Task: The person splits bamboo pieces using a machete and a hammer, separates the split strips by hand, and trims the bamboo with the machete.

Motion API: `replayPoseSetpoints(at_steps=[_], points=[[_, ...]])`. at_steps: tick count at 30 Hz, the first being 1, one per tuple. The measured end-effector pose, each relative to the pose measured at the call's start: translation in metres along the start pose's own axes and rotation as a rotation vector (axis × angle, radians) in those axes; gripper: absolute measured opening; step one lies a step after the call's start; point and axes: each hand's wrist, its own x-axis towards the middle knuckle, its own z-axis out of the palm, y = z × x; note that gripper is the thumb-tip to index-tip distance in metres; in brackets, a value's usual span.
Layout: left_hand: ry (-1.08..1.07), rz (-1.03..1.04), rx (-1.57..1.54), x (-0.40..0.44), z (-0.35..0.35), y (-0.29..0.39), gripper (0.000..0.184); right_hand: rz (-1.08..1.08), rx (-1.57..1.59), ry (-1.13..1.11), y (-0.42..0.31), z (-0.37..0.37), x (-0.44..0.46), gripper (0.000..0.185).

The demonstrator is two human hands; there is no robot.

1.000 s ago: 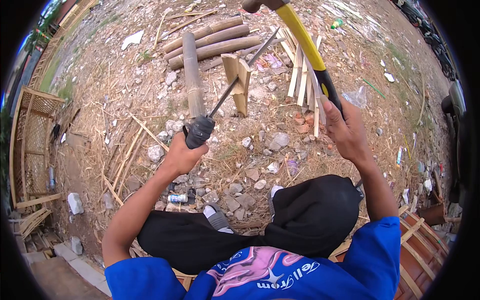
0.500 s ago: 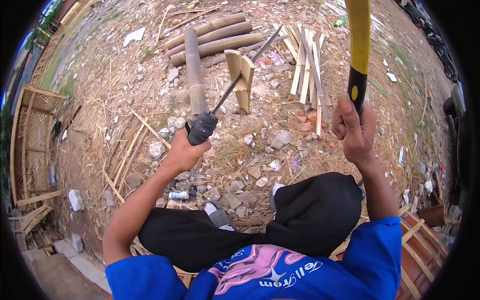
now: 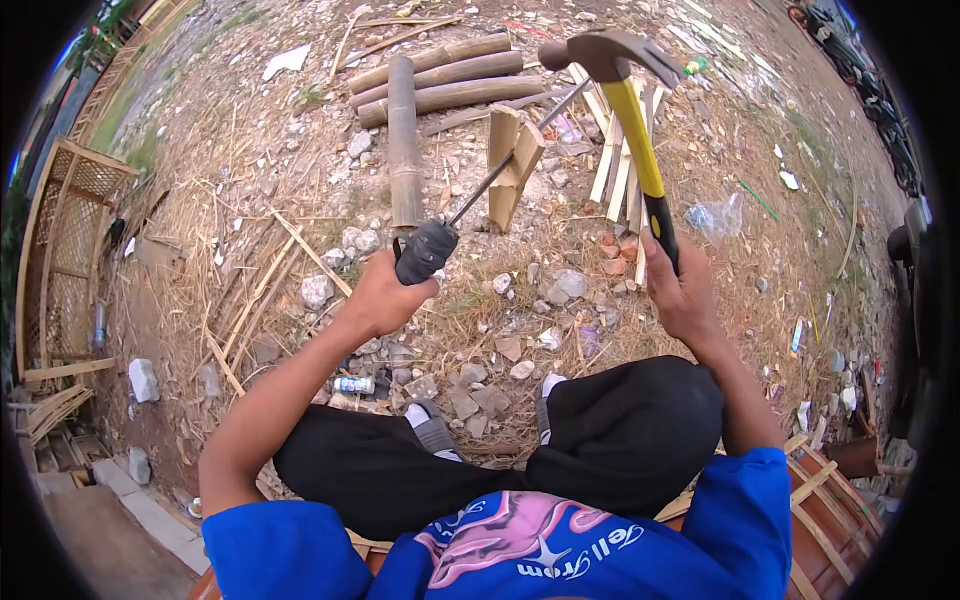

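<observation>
So my read is that we're mid-split here: a blade (image 3: 482, 190) sits wedged across a short bamboo piece (image 3: 504, 195), which stands nearly upright on the ground (image 3: 250, 160), its top edge parted into 2 sides that look joined lower down. It's out ahead of the 2 hands, just left of a bunch of pale strips (image 3: 620, 185) and right of 1 pole (image 3: 404, 140) lying lengthwise, with 3 more poles (image 3: 450, 98) side by side nearer the ground's far edge. The left hand (image 3: 385, 297) has its grip clenched round the black-wrapped handle (image 3: 427, 252) of the blade, and the tip (image 3: 580, 89) pokes out past the bamboo's far edge. The right hand (image 3: 683, 292) has its grip wrapped round the lower end of a yellow-and-black hammer (image 3: 640, 140), metal head (image 3: 605, 52) up top, not touching the blade as far as I can tell, though depth is tricky from 1 camera. If you ask me, the next move calls for a firm left grip so the blade doesn't twist, plus a square hit on the bit of blade sticking out, not on the bamboo itself. Too weak and it could jam; too far off-centre and the whole piece might tip, since only the blade seems to be steadying it.
</observation>
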Motion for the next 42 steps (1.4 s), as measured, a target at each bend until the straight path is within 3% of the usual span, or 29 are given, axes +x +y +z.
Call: replayPoseSetpoints(at_steps=[1, 4, 8, 11, 12, 14, 21, 24, 28, 32, 34, 35, 38, 40, 42], points=[[0.028, 0.002, -0.025, -0.002, 0.000, 0.000, 0.027, 0.061, -0.191, -0.060, 0.014, 0.010, 0.001, 0.046], [0.064, 0.003, -0.026, -0.001, -0.004, 0.001, 0.030, 0.154, -0.145, -0.075, 0.003, -0.005, 0.006, 0.046], [0.057, -0.031, 0.006, 0.000, 0.000, -0.003, 0.031, 0.006, 0.264, 0.051, -0.055, -0.030, 0.009, 0.040], [0.044, -0.033, 0.002, 0.000, -0.001, 0.001, 0.031, -0.289, 0.350, 0.097, -0.028, -0.023, 0.012, 0.038], [0.036, -0.033, 0.003, -0.002, -0.002, 0.002, 0.031, -0.189, 0.348, 0.071, 0.001, -0.013, 0.008, 0.043], [0.012, -0.040, -0.021, 0.000, -0.004, 0.004, 0.030, -0.036, -0.286, -0.032, 0.027, 0.002, 0.013, 0.046], [0.016, -0.009, -0.026, 0.006, 0.001, -0.014, 0.028, 0.170, 0.116, 0.000, -0.016, -0.014, 0.015, 0.046], [0.051, -0.024, -0.017, 0.002, 0.000, -0.002, 0.028, 0.083, 0.120, -0.032, 0.001, -0.006, 0.010, 0.045], [0.010, -0.058, -0.032, 0.005, -0.001, -0.005, 0.027, 0.108, -0.226, -0.105, 0.004, -0.001, 0.012, 0.044], [0.013, -0.022, -0.053, 0.005, 0.000, -0.008, 0.026, 0.039, 0.079, 0.011, -0.031, -0.025, 0.016, 0.042], [0.006, -0.022, -0.058, 0.005, 0.002, -0.008, 0.026, -0.062, 0.444, -0.024, -0.037, -0.038, 0.012, 0.041], [0.005, -0.031, -0.057, 0.006, 0.002, -0.007, 0.026, -0.213, 0.389, -0.012, -0.025, -0.035, 0.015, 0.042], [-0.011, -0.048, -0.051, 0.008, 0.001, -0.006, 0.026, 0.053, -0.175, -0.050, 0.017, -0.005, 0.017, 0.044], [-0.027, -0.053, -0.043, 0.010, -0.001, -0.012, 0.026, 0.165, -0.252, -0.146, 0.031, 0.002, 0.017, 0.046], [-0.003, -0.063, -0.065, 0.014, -0.001, -0.020, 0.026, 0.186, -0.210, -0.086, 0.030, 0.004, 0.020, 0.050]])
